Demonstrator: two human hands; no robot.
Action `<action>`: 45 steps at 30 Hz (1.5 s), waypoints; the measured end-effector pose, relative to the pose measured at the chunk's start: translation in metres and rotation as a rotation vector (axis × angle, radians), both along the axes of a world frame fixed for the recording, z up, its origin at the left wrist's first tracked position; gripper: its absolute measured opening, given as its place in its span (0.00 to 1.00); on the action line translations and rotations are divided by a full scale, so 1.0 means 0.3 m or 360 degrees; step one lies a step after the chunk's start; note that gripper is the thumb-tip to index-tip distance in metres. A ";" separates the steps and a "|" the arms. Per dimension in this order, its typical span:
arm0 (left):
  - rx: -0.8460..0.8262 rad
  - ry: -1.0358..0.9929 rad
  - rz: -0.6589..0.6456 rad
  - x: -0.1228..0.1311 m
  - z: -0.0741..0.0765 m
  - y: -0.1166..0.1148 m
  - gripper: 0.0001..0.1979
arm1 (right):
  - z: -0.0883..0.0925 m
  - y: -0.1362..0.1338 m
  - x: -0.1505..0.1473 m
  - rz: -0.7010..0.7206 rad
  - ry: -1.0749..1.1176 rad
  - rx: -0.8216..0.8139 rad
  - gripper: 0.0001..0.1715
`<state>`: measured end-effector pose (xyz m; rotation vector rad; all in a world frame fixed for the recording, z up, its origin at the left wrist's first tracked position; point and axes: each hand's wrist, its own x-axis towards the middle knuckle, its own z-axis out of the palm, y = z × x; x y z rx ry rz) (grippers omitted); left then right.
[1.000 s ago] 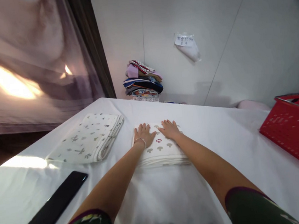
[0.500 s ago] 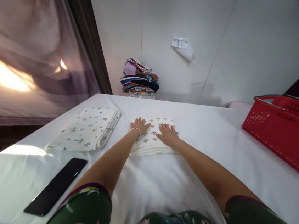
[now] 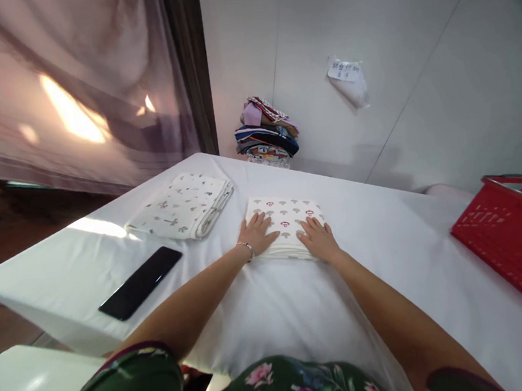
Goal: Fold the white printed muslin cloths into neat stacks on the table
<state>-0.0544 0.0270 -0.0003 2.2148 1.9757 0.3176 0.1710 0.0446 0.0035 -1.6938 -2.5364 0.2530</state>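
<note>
A folded white cloth [image 3: 285,210] printed with grey and red mushroom shapes lies flat on the white-covered table [image 3: 272,303] in front of me. My left hand [image 3: 257,234], with a bracelet at the wrist, rests palm down on its left side, fingers spread. On the cloth's near right part lies my right hand [image 3: 320,239], also flat with fingers apart. Neither hand grips it. Left of my left hand is a second folded white cloth [image 3: 182,205] with grey plant-like prints. A black phone-like slab [image 3: 142,282] lies nearer to me on the left.
A red plastic basket [image 3: 518,243] with a metal handle stands at the right. Folded textiles [image 3: 266,131] are stacked beyond the table's far edge, by the wall. A curtain [image 3: 137,78] hangs at the left, and a white surface [image 3: 38,380] lies at the lower left.
My view has swung left, so everything sits further right. Both hands have slid toward the cloth's near edge, uncovering more of its far part. They still lie flat on it.
</note>
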 end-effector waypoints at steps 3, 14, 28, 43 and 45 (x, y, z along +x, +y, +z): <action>0.0077 -0.0005 -0.0034 -0.009 -0.001 -0.034 0.30 | 0.001 -0.035 0.018 -0.0006 0.0040 0.0041 0.30; 0.0505 -0.0292 -0.0007 -0.072 -0.049 -0.136 0.22 | -0.058 -0.108 0.131 -0.0164 0.0766 0.0233 0.28; 0.0677 -0.0249 -0.0432 0.047 0.002 -0.164 0.14 | -0.060 -0.173 0.095 0.0167 0.0681 0.0506 0.19; 0.0558 -0.0500 -0.0290 0.069 -0.005 -0.123 0.08 | -0.054 -0.144 0.050 -0.0044 0.0631 0.0399 0.16; 0.0617 -0.0511 -0.0314 0.068 -0.003 -0.128 0.09 | -0.058 -0.149 0.051 -0.0076 0.0662 0.0445 0.17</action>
